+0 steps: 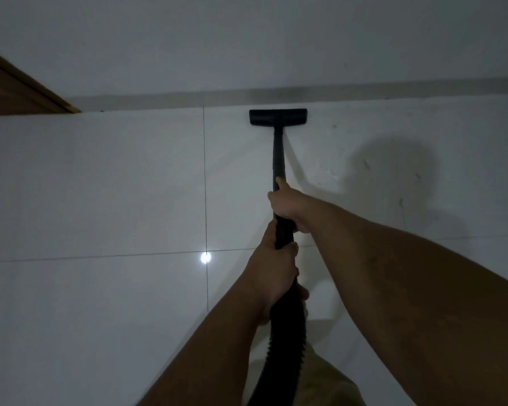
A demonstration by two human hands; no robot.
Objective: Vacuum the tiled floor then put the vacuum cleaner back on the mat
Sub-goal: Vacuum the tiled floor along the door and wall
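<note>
Right, both hands are on the vacuum wand (pixel 278 159), one ahead of the other along the same black tube. The right hand (pixel 288 208) is the forward one, fingers wrapped round the wand and the thumb laid straight along its top. Just behind it, close to touching, the left hand (pixel 273 273) grips the tube where it meets the ribbed hose (pixel 285 341), fingers curled tight. So two hands, both clamped on, none free.

Out beyond the right hand the wand runs straight to a single flat floor head (pixel 278 117), which sits on the tiled floor (pixel 100 186) right up against the grey skirting (pixel 393 89) at the foot of the wall (pixel 247 39). The hose drops back below the left hand and out of view. Far off to the left of the hands, one brown wooden door frame (pixel 18 89) cuts the corner. One bright light spot (pixel 205 257) glints on the tiles just left of the left hand.
</note>
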